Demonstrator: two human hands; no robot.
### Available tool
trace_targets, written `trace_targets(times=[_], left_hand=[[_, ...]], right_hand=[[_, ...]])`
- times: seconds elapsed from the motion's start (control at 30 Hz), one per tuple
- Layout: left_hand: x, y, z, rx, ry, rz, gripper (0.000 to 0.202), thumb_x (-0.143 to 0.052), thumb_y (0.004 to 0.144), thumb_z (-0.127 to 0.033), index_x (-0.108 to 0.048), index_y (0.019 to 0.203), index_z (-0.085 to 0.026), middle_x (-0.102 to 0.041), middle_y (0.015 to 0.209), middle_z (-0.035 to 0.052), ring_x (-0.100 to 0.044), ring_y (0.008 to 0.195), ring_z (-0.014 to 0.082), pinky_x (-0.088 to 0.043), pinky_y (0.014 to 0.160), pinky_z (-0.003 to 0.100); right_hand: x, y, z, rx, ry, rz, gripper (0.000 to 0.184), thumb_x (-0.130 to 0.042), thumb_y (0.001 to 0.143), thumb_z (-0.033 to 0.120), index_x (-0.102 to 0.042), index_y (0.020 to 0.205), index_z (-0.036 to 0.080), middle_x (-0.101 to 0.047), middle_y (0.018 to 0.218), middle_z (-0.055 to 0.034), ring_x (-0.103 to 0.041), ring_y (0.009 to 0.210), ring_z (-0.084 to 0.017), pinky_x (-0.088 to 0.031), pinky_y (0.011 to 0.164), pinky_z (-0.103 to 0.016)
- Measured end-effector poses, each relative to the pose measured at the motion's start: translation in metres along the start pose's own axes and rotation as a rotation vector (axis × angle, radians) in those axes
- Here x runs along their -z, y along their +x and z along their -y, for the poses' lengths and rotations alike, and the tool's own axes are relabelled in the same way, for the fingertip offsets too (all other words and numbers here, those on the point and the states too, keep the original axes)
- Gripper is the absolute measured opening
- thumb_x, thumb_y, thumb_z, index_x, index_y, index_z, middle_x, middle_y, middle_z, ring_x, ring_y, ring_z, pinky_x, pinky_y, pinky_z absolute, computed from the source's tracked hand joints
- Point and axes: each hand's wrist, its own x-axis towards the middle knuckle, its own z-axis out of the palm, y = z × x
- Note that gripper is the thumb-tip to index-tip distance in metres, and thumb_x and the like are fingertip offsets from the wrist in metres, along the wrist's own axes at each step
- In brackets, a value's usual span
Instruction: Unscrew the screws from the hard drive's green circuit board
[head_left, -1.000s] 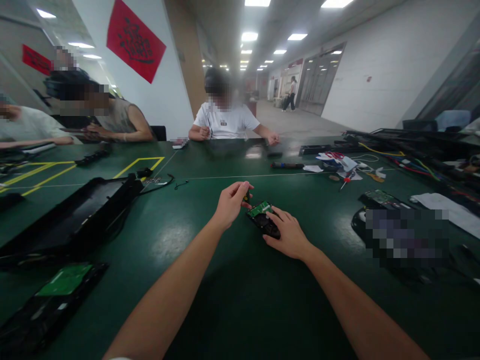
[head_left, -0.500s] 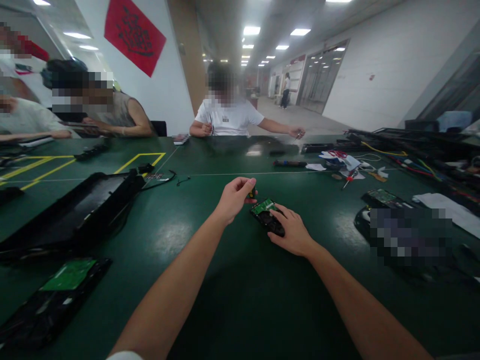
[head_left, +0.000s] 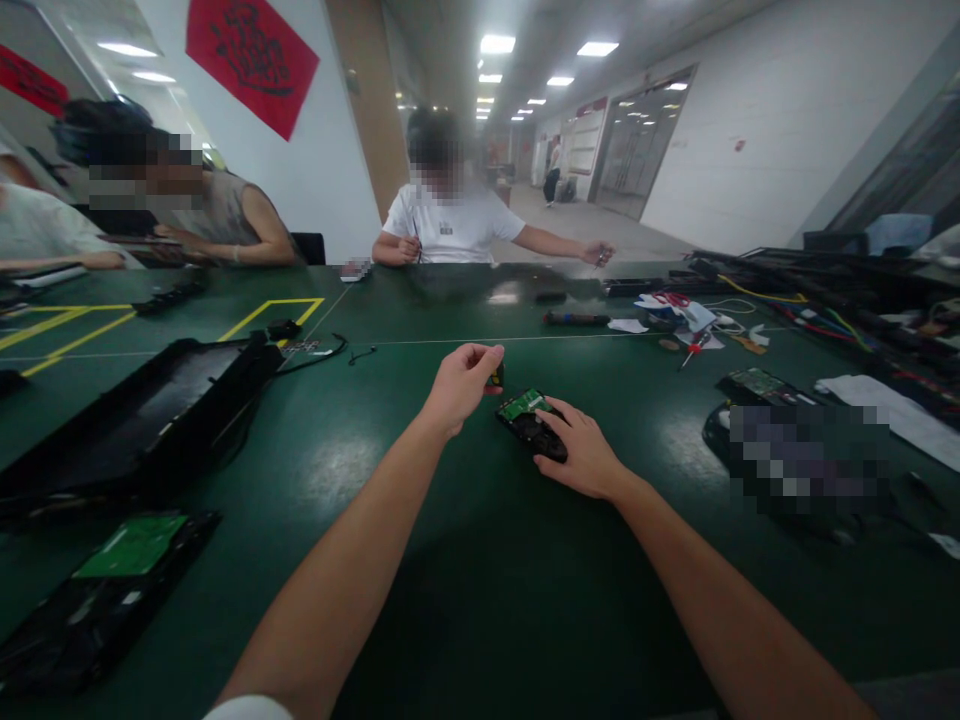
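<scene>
My left hand (head_left: 463,388) is closed in a pinch on a small black-and-yellow piece (head_left: 496,377), mostly hidden by the fingers. It is held just above and left of a small black device with a green circuit board (head_left: 523,404) on the green table. Over the right part of that device lies my right hand (head_left: 582,450), its fingers gripping the black casing and covering some of it. At the lower left a larger black unit with a green board (head_left: 135,546) rests apart from both hands.
To the left lies a long black housing (head_left: 161,410). Beyond my hands are a dark screwdriver-like tool (head_left: 576,319), a red-handled screwdriver (head_left: 690,352) and paper scraps. Cables and black parts (head_left: 817,290) pile up at the right. Across the table (head_left: 390,400) sits a person (head_left: 450,225).
The whole view has shifted slightly, moving things a little up and left. Both hands keep nearly the same place over the device. In the far corridor a standing person has changed posture.
</scene>
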Motion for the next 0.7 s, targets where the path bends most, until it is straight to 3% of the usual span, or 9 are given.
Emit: trace_targets(times=[0.23, 0.57, 0.7], left_hand=[[0.002, -0.003, -0.006, 0.021, 0.100, -0.008, 0.039, -0.072, 0.092, -0.054, -0.073, 0.092, -0.015, -0.076, 0.096, 0.0132, -0.070, 0.082, 0.0207, -0.057, 0.055, 0.027], [0.010, 0.000, -0.007, -0.014, 0.226, -0.011, 0.041, -0.068, 0.093, -0.058, -0.073, 0.091, -0.018, -0.071, 0.092, 0.0084, -0.065, 0.078, 0.0173, -0.050, 0.049, 0.020], [0.014, -0.001, -0.010, -0.038, 0.278, 0.008, 0.038, -0.068, 0.094, -0.056, -0.076, 0.092, -0.019, -0.069, 0.086, 0.0068, -0.064, 0.075, 0.0168, -0.048, 0.047, 0.020]], right_hand=[[0.005, 0.002, 0.004, -0.017, -0.039, 0.058, 0.083, -0.066, 0.092, 0.061, -0.042, 0.163, 0.025, -0.031, 0.174, -0.0128, -0.036, 0.154, -0.042, -0.030, 0.125, -0.063], [0.005, 0.019, 0.011, 0.079, -0.057, 0.039, 0.079, -0.070, 0.087, 0.054, -0.050, 0.156, 0.022, -0.043, 0.167, -0.0137, -0.048, 0.144, -0.041, -0.041, 0.119, -0.061], [0.000, 0.021, 0.011, 0.103, -0.056, 0.008, 0.077, -0.069, 0.087, 0.052, -0.050, 0.156, 0.022, -0.042, 0.167, -0.0129, -0.046, 0.146, -0.041, -0.040, 0.119, -0.062]])
